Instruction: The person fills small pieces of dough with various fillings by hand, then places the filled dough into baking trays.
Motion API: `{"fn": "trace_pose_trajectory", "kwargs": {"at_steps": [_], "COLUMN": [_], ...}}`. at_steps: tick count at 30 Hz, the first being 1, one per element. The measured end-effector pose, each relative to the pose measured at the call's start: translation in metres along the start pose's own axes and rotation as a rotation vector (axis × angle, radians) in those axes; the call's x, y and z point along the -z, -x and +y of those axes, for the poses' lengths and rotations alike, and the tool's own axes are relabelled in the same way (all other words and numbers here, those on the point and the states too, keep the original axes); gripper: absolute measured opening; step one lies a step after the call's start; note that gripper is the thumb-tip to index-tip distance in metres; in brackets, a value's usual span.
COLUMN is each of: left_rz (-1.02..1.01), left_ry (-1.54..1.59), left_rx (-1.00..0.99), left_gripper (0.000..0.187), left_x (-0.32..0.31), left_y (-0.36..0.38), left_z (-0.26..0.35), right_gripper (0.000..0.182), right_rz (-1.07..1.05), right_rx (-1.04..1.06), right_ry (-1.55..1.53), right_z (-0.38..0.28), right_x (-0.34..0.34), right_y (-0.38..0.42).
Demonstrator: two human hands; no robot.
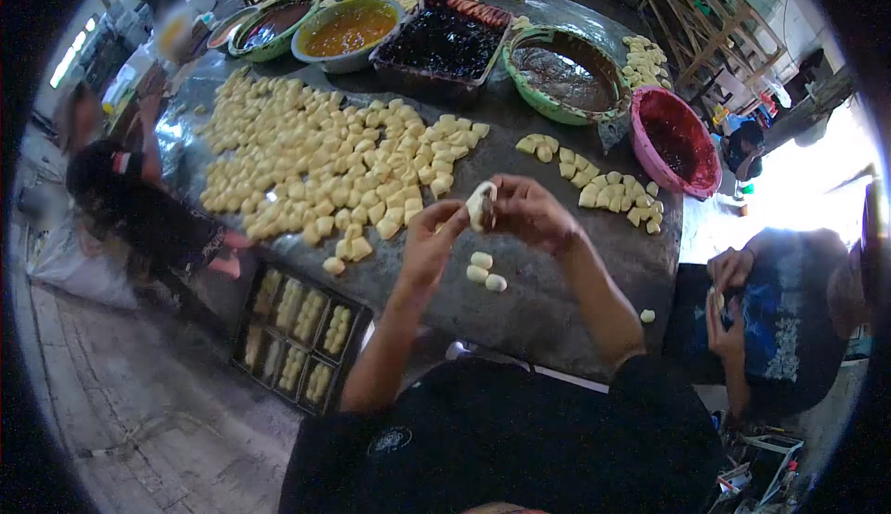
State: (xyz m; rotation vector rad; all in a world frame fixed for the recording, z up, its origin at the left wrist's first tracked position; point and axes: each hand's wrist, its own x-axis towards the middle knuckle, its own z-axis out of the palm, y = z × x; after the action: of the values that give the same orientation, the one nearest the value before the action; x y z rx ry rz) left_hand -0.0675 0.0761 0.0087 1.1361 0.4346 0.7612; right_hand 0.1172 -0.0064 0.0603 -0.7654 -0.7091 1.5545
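Observation:
Above the dark table, a flattened piece of dough (480, 206) is held up between my two hands, with some dark filling showing on its right side. My left hand (434, 237) pinches its left edge. The fingers of my right hand (531, 213) are closed on the opposite edge; some fingertips are hidden behind it. Just below on the tabletop lie 3 smooth shaped dough rolls (478, 274). To the left spreads a large mass of cut dough pieces (316, 157), and a smaller group of dough pieces (608, 189) lies to the right.
Along the table's far side stand a bowl of orange filling (302, 48), a tray of dark filling (483, 76), a green bowl (543, 106) and a pink bowl (707, 175). Racked moulds with dough (353, 366) sit lower left. A co-worker (780, 319) handles dough at right; another person (139, 203) is left.

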Motion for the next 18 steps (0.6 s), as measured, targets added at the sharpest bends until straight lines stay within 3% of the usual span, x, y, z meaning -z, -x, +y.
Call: {"fn": "trace_pose_trajectory", "kwargs": {"at_steps": [2, 4, 5, 8, 11, 12, 15, 16, 18], "left_rz": [0.011, 0.017, 0.047, 0.192, 0.086, 0.027, -0.033, -0.033, -0.08], "left_ry": [0.296, 0.504, 0.523, 0.626, 0.369, 0.128, -0.651, -0.657, -0.509], "left_rx": [0.113, 0.201, 0.271, 0.429, 0.308, 0.227, -0.432, -0.381, -0.467], "left_gripper": [0.021, 0.016, 0.017, 0.022, 0.03, 0.031, 0.026, 0.021, 0.02], "left_x": [0.015, 0.024, 0.027, 0.043, 0.047, 0.051, 0.054, 0.052, 0.061], "left_y": [0.03, 0.061, 0.072, 0.11, 0.148, 0.16, 0.197, 0.211, 0.228], "left_z": [0.003, 0.015, 0.024, 0.037, 0.068, 0.077, 0.101, 0.114, 0.108], "right_gripper": [0.033, 0.043, 0.046, 0.044, 0.037, 0.024, 0.015, 0.017, 0.018], "right_rz": [0.07, 0.189, 0.257, 0.265, 0.204, 0.234, 0.219, 0.226, 0.364], "right_rx": [-0.015, 0.021, 0.077, 0.575, 0.596, 0.624, 0.315, 0.295, 0.332], "right_ry": [-0.105, 0.173, 0.32, 1.36, 1.409, 1.388, 0.681, 0.398, 0.077], "right_z": [0.036, 0.062, 0.075, 0.103, 0.113, 0.115, 0.143, 0.154, 0.168], "right_x": [-0.015, -0.044, -0.064, -0.107, -0.14, -0.156, -0.178, -0.188, -0.223], "right_y": [0.022, 0.042, 0.048, 0.059, 0.069, 0.073, 0.084, 0.084, 0.086]}}
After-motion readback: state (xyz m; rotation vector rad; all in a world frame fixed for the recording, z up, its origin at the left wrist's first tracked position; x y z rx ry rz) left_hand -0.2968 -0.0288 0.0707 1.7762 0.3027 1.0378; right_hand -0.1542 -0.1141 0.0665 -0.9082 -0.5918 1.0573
